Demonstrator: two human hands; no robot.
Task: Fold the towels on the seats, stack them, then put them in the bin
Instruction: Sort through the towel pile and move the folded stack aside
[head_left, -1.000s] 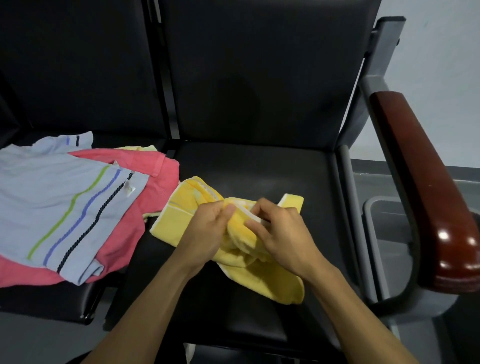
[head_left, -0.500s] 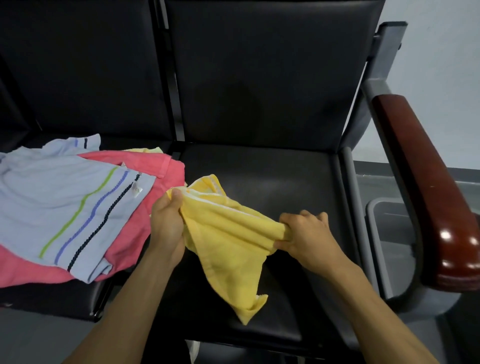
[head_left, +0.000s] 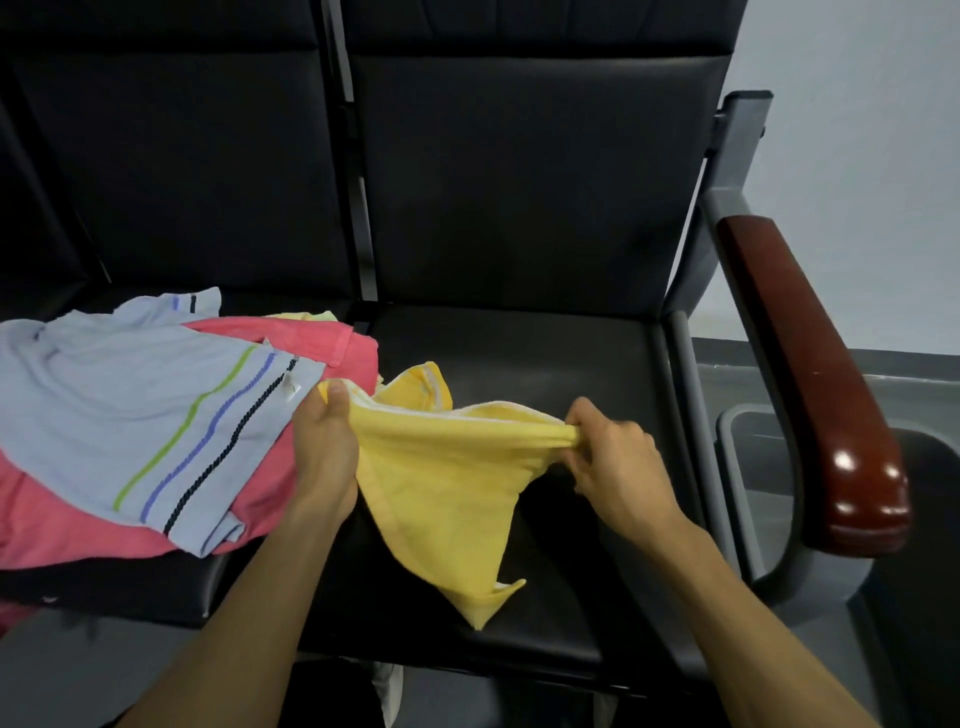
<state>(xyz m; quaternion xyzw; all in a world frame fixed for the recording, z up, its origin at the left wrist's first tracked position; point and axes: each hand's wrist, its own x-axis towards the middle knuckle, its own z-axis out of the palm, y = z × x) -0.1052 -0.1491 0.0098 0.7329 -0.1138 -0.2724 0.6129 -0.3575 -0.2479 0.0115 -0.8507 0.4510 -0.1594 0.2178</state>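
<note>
The yellow towel hangs stretched above the right seat, one corner drooping toward the cushion. The left hand pinches its left edge; the right hand has its fingers clenched on the bunched right edge. A blue striped towel lies over a pink towel on the neighbouring seat. The grey bin stands beyond the armrest.

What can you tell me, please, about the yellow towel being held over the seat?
The yellow towel looks like soft terry cloth with a pale band along its upper edge. It is unfolded and creased, stretched between the left hand, which grips one end, and the right hand, which pinches the other. The rest hangs in a point down to the black seat.
</note>
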